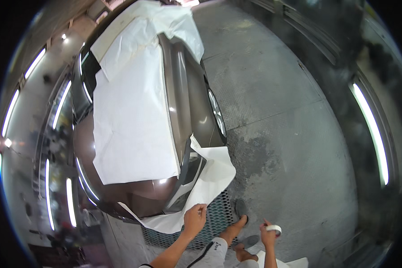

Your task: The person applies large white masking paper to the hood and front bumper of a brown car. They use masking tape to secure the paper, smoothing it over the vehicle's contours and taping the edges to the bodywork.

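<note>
A white sheet of masking paper (212,167) wraps loosely around the front corner of a brown car (134,196), bordering its headlight (190,176). My left hand (194,221) is closed at the outer edge of this sheet, with the fingers bent together; the grip itself is partly hidden. Lower and to the right, my right hand (268,236) holds a roll of white masking tape (274,230), away from the car. A large white cover (134,120) lies over the hood, and more white sheeting (178,27) drapes the windshield area and the side beyond.
Green metal floor grating (219,214) runs below the car's front, beside my feet. Grey concrete floor (290,125) stretches along the car's right side. Another white sheet (295,262) lies near my legs. Lit tube lamps (373,129) line both walls.
</note>
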Available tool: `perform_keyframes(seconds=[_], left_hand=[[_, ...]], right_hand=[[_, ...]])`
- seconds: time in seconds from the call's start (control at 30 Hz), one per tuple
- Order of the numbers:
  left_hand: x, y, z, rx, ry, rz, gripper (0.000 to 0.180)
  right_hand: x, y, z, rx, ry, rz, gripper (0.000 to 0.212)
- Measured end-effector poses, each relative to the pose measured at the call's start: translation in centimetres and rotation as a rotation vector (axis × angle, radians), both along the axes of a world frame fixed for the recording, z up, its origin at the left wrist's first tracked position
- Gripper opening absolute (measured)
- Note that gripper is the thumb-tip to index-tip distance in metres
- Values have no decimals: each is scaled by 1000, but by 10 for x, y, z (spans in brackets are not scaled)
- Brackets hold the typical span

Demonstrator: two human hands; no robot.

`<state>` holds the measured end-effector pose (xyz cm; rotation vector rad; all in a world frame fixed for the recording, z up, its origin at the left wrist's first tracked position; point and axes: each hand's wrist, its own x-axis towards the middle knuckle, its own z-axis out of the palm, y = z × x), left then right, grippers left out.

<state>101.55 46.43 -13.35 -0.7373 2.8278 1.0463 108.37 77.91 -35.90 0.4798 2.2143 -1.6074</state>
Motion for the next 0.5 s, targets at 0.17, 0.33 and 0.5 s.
perform_keyframes(seconds=[0.17, 0.33, 0.5], left_hand=[[-42, -22, 19, 278, 18, 219, 12], [-155, -92, 30, 76, 248, 319, 18], [-260, -130, -12, 9, 187, 206, 27]], right_hand=[[-161, -56, 26, -40, -45, 168, 34], [-314, -136, 64, -87, -24, 302, 32], [-397, -234, 90, -337, -19, 489, 31]])
